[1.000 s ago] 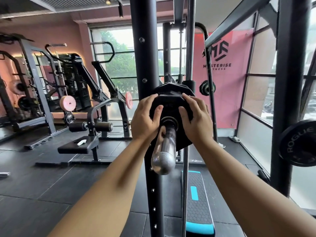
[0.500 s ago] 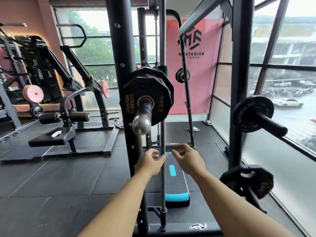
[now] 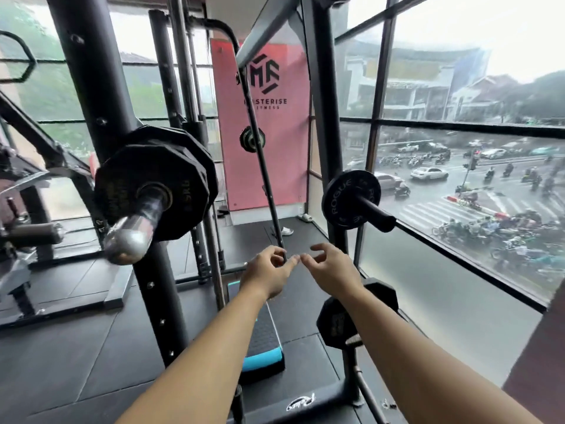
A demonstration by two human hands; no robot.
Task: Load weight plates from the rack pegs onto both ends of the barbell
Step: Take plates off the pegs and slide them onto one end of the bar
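Head view, left hand [image 3: 266,272], right hand [image 3: 331,270] empty, between barbell [image 3: 134,234], pegged plate [image 3: 337,191]

The left hand [image 3: 269,274] and right hand [image 3: 331,270] came off the plate [image 3: 183,179] on the barbell [image 3: 134,231] and dropped below it, empty, fingertips almost meeting.
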